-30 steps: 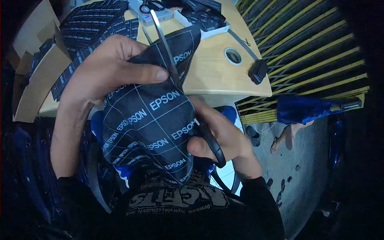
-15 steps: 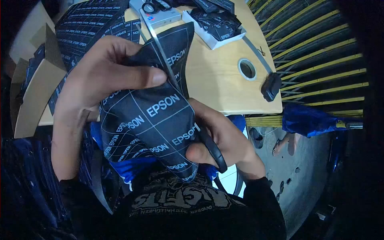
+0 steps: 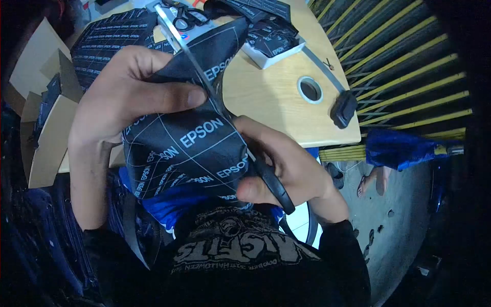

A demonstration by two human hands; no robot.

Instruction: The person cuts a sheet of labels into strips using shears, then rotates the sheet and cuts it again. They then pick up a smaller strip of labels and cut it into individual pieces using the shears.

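Scissors (image 3: 193,60) across black EPSON sheet (image 3: 197,148), perhaps fabric

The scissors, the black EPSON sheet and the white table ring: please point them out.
Scissors (image 3: 275,184), head view: on the black handle.
Black EPSON sheet (image 3: 197,147), head view: middle of its printed face.
White table ring (image 3: 300,88), head view: its left rim.

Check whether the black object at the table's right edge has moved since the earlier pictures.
No. The black object keeps its place below and right of the white ring in the table; both shift together in view.
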